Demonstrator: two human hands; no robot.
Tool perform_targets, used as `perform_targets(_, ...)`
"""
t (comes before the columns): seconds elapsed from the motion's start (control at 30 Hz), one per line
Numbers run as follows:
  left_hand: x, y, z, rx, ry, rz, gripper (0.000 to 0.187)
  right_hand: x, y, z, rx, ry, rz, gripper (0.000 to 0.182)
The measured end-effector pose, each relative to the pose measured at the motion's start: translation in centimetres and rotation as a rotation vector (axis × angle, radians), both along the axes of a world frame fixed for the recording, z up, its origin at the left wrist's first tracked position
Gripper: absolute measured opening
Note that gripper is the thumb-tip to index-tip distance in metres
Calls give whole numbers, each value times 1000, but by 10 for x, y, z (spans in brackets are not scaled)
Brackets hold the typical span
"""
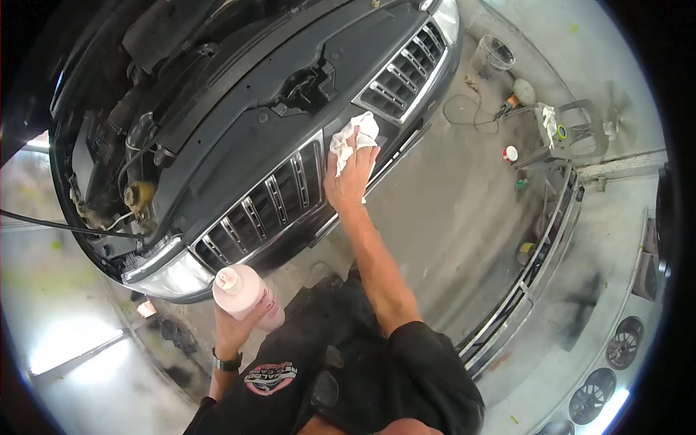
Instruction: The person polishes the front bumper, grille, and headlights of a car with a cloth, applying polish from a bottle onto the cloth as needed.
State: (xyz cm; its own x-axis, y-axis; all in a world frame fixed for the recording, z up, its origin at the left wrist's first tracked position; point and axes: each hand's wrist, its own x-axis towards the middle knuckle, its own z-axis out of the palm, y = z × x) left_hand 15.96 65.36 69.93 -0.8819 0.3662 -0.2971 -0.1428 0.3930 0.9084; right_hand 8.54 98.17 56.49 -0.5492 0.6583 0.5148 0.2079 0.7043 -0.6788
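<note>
My right hand (pixel 350 177) presses a crumpled white cloth (pixel 367 127) against the dark panel between the two halves of the car's grille, its fingers spread over the cloth. In my left hand (pixel 233 328) is a large pink bottle (pixel 250 284), held upright with its cap towards me, close to the headlight (pixel 174 277). Chrome-barred openings make up the near grille half (pixel 261 204) and the far grille half (pixel 406 72). The palm side of my right hand is hidden.
The hood is raised over the engine bay (pixel 134 145). To the right are a clear bucket (pixel 493 56), a polisher with a cord (pixel 519 94), a plastic chair (pixel 583 130) and a long bumper part (pixel 525 290) on the floor. Wheels (pixel 593 395) stand by the wall.
</note>
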Motion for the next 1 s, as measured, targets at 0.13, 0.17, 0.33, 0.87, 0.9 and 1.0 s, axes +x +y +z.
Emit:
perform_targets(0.13,-1,4,1,13,38,12,69,29,-12,-24,43,-104,60,67)
perform_targets(0.17,0,3,3,11,40,13,69,25,-11,-24,43,-33,50,68)
perform_targets(0.33,8,2,6,34,21,35,69,0,14,1,31,-18,66,71)
perform_targets(0.87,16,-4,9,-64,63,-33,66,49,-55,-62,-755,275,10,52)
perform_targets(0.9,18,-1,13,-83,44,-41,66,34,-55,-51,-459,204,-73,59)
perform_targets(1.0,13,8,23,-92,73,-58,67,33,-71,-57,-348,261,-77,65)
